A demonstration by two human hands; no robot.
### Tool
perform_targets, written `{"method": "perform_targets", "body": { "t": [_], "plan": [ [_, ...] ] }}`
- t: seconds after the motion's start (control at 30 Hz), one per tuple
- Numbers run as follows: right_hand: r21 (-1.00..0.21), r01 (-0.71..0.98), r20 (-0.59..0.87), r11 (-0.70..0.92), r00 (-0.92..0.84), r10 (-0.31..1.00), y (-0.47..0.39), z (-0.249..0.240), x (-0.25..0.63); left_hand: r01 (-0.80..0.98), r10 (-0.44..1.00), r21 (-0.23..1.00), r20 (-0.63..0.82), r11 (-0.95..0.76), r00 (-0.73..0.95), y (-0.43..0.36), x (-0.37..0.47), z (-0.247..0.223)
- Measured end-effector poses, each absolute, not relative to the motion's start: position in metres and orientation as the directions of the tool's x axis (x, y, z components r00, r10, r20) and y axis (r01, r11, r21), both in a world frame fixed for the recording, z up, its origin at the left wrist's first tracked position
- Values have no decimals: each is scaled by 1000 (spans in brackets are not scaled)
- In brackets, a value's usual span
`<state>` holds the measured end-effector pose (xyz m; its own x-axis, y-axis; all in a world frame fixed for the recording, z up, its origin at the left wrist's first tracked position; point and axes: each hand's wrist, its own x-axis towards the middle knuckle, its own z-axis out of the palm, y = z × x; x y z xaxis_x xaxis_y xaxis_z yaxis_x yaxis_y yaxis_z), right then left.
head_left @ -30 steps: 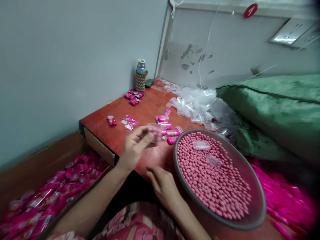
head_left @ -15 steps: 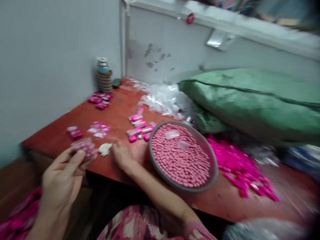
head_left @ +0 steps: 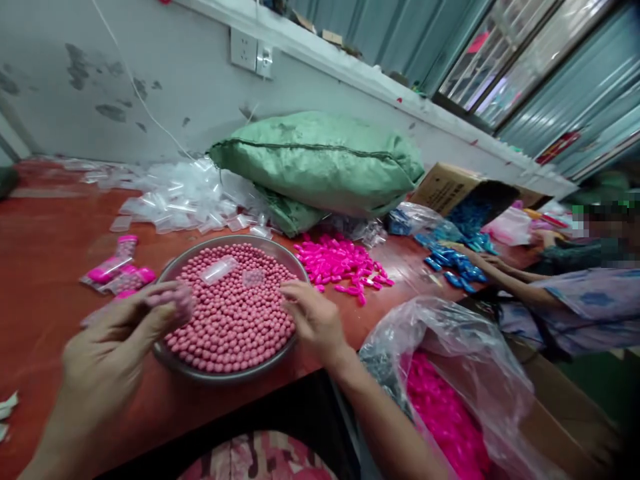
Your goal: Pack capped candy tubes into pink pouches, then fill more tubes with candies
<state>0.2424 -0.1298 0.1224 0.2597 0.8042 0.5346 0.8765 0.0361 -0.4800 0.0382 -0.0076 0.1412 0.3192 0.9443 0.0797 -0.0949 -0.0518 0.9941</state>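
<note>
My left hand is closed around a small clear container of pink beads, just over the left rim of a grey bowl. Pink beads fill the bowl, and a clear tube lies on top of them, with another small clear piece nearby. At the bowl's right rim is my right hand, its fingers loosely bent and apart, with nothing visible in them. Bright pink plastic pieces lie in a heap just beyond it.
Clear empty containers are piled at the back, beside a green sack. Filled pink packs lie left of the bowl. A plastic bag of pink pieces stands front right. Further right, a co-worker's hands are near blue pieces.
The view has swung to the right. My right hand has left the table spot by the white scrap and come to the bowl's right rim. My left hand still holds the bead container.
</note>
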Motion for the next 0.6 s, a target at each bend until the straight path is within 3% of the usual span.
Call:
{"method": "perform_targets", "body": {
  "t": [0.03,0.1,0.13,0.17,0.43,0.53,0.6],
  "plan": [
    [-460,881,494,-109,356,793,-141,115,270,-66,929,997,62,-41,366,-8,50,140],
    [-276,859,336,-432,507,794,-162,99,325,-22,886,1000,10,0,465,-10,67,134],
    [-132,825,231,-549,564,793,-171,90,351,-8,862,1000,-17,24,507,-10,73,130],
    [-91,808,188,-582,588,787,-178,82,374,11,841,999,-36,36,539,-11,78,126],
    [31,828,106,-560,554,826,-200,40,434,78,782,996,-77,36,619,-18,92,115],
    [-28,863,223,-505,498,838,-199,57,422,52,758,997,-83,64,647,-23,96,120],
    [-125,926,353,-358,378,856,-191,82,404,18,732,996,-74,83,677,-28,101,124]
  ]
}}
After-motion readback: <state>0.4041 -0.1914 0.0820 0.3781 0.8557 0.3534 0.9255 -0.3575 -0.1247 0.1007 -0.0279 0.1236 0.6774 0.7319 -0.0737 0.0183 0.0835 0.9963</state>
